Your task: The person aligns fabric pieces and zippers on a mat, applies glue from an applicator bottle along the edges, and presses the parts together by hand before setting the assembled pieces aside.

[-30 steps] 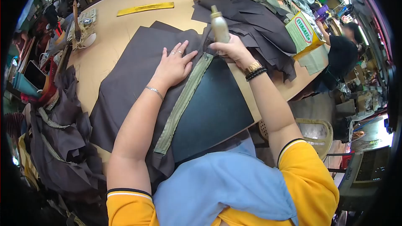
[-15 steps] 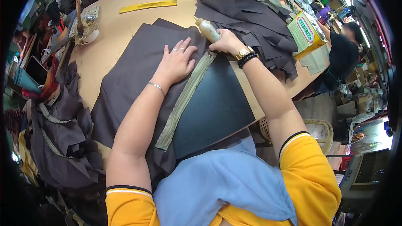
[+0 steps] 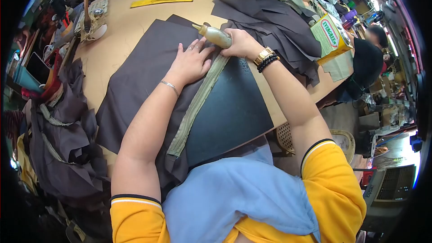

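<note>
My left hand (image 3: 192, 64) lies flat with fingers spread on a dark brown fabric piece (image 3: 139, 69). Along that piece's right edge runs an olive-green zipper-like strip (image 3: 198, 103), beside a black board (image 3: 229, 112). In my right hand (image 3: 240, 44) is a pale squeeze bottle (image 3: 217, 37), its narrow nozzle pointing left, above the fabric near my left fingertips. The lower fingers of that hand are close to the strip's upper end; whether they touch it is hidden.
Dark fabric pieces are heaped at the table's right (image 3: 270, 27) and left (image 3: 67, 139). A yellow bar (image 3: 162, 1) lies far back, with a brush (image 3: 86, 13) to its left. An Evergreen tin (image 3: 330, 38) stands at right. Other people are around the table.
The bottle has tipped flatter and swung left over the fabric with my right hand. My left hand stays nearly in place. Another dark fabric piece now shows at the table's far edge.
</note>
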The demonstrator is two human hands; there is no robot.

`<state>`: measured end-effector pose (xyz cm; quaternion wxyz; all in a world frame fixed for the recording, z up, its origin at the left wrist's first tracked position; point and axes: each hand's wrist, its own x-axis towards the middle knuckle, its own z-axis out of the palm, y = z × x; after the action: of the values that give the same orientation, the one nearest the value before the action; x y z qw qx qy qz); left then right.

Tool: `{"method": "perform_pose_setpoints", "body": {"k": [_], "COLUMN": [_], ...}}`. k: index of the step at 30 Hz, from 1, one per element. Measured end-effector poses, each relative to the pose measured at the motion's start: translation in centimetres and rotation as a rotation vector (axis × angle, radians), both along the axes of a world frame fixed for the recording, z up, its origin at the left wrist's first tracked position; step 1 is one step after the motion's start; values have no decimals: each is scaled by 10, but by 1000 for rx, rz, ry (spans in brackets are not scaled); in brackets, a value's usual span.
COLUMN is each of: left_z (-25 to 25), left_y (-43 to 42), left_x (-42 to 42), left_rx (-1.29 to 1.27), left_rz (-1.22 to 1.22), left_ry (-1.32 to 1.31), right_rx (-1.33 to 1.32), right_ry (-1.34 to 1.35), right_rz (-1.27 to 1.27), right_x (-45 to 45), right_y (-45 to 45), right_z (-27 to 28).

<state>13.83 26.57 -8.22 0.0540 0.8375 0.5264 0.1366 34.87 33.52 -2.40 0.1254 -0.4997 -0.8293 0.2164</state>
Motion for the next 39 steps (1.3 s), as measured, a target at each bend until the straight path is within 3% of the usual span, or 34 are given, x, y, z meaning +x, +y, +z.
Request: {"method": "perform_pose_setpoints", "body": {"k": [6, 7, 12, 15, 18, 21, 25, 28, 32, 39], "left_z": [-3, -4, -3, 0, 0, -1, -5, -4, -6, -4], "left_y": [1, 1, 1, 1, 0, 1, 1, 1, 1, 2], "left_x": [-1, -1, -1, -1, -2, -2, -2, -1, -2, -3], "left_rx": [28, 31, 35, 18, 22, 31, 42, 46, 30, -3], "left_rz": [-8, -7, 5, 10, 16, 32, 44, 50, 46, 41], "left_ry": [-7, -10, -33, -40, -63, -61, -50, -48, -66, -106], "right_rx": [-155, -244, -346, -260, -196, -210, -242, -239, 52, 81], "right_ry": [130, 252, 282, 99, 162, 420, 554, 516, 420, 471], "right_rz": [-46, -78, -217, -232, -218, -241, -337, -220, -94, -120], "right_x": [8, 10, 17, 19, 35, 37, 47, 61, 81, 92], "right_y": [14, 17, 17, 17, 25, 4, -26, -52, -72, -75], "right_z": [-12, -18, -17, -11, -24, -2, 18, 32, 36, 17]}}
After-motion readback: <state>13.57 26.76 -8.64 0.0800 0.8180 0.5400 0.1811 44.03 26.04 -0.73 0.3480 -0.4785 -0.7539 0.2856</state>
